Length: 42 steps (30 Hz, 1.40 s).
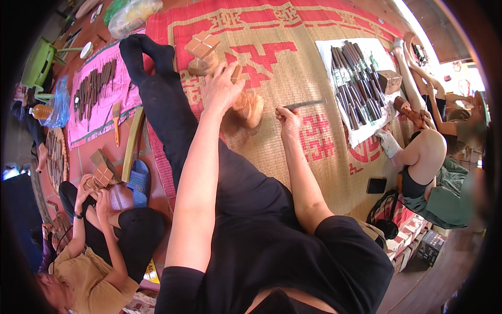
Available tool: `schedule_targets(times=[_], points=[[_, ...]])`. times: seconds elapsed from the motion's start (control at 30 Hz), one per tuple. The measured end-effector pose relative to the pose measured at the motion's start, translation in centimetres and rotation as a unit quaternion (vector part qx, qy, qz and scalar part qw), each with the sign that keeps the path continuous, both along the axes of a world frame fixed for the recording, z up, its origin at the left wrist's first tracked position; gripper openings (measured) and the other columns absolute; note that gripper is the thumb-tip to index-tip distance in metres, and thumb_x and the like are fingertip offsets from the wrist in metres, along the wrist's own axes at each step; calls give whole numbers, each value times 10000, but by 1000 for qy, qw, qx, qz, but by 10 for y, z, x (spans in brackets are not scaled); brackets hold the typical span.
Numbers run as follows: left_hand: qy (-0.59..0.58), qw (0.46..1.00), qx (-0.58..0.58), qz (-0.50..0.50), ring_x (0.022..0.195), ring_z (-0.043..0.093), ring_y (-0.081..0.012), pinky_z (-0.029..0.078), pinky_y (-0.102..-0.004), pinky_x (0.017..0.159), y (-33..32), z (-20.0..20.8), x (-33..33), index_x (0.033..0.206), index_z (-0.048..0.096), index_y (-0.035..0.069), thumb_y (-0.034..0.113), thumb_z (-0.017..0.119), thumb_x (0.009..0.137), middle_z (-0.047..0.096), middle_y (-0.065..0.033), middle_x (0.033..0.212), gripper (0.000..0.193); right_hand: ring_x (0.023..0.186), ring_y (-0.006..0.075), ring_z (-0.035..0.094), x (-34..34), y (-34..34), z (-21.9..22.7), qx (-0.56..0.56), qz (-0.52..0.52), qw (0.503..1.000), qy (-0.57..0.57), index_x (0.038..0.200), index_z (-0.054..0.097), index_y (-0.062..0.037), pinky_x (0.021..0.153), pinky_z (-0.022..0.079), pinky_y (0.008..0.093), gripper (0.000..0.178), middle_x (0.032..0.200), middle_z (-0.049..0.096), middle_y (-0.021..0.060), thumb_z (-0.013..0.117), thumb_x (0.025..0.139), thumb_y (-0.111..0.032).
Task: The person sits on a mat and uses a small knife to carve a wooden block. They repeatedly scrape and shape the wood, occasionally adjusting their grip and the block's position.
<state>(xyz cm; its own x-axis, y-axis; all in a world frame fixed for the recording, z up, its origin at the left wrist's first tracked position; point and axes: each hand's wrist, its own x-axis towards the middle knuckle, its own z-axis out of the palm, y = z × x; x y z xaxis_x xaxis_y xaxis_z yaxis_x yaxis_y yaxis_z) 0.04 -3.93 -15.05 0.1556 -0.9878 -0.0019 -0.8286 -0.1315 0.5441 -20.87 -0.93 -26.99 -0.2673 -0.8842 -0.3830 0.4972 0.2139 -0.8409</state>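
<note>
My left hand (222, 89) is closed over the squared top of a pale wooden carving (252, 109), which rests on the woven mat. Its rounded lower part shows to the right of my wrist. Just beyond my fingers stands a second carving with a square wooden block (202, 45) on top, marked with pale crossing lines. My right hand (289, 118) makes a fist around a slim, dark, flat tool (309, 104) that looks like a file. The tool points right, above the mat and apart from the carving; its held end is hidden in my fingers.
My legs stretch over the red and straw-coloured mat (293, 63). Several dark-handled tools (358, 83) lie on a white cloth at right, others on a pink cloth (117, 99) at left. At lower left a co-worker holds a wooden block (103, 170). Other people sit at right.
</note>
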Motion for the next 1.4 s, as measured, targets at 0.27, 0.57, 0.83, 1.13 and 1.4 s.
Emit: schedule_targets(times=[0.27,0.57,0.83,1.13,1.4], points=[[1,999,-45,7,1200,435,-340,381,-467,980,3,-8,-1,1298,478,249,363,565,792,426,-57,1362,526,645,150,612,-2,5,-3,-18,42,999,20,852,540,-48,583,507,235,148,779,609,78,621,765,41],[-8,999,-36,26,1191,438,-346,386,-481,970,5,-6,-3,1294,469,238,365,532,815,421,-43,1356,499,682,167,643,-2,7,1,-10,69,998,1,873,559,-35,608,538,244,86,818,635,104,609,816,5],[-3,998,-9,59,1179,426,-398,368,-509,972,4,-5,-2,1287,469,215,346,513,818,420,-65,1349,489,654,171,648,32,-22,26,-43,131,990,28,873,557,16,601,547,251,123,799,640,126,640,783,14],[-14,997,10,81,1142,452,-407,395,-488,959,3,-5,-2,1301,444,239,388,511,839,414,-54,1347,490,595,139,614,49,-56,16,-31,182,978,98,781,610,8,523,467,220,75,717,643,90,662,727,5],[-2,997,-3,76,1166,428,-405,388,-501,964,3,-6,-3,1296,454,228,374,515,838,415,-65,1345,485,670,126,603,48,-53,11,-37,169,979,109,824,640,7,611,463,251,128,790,660,89,689,714,-37]])
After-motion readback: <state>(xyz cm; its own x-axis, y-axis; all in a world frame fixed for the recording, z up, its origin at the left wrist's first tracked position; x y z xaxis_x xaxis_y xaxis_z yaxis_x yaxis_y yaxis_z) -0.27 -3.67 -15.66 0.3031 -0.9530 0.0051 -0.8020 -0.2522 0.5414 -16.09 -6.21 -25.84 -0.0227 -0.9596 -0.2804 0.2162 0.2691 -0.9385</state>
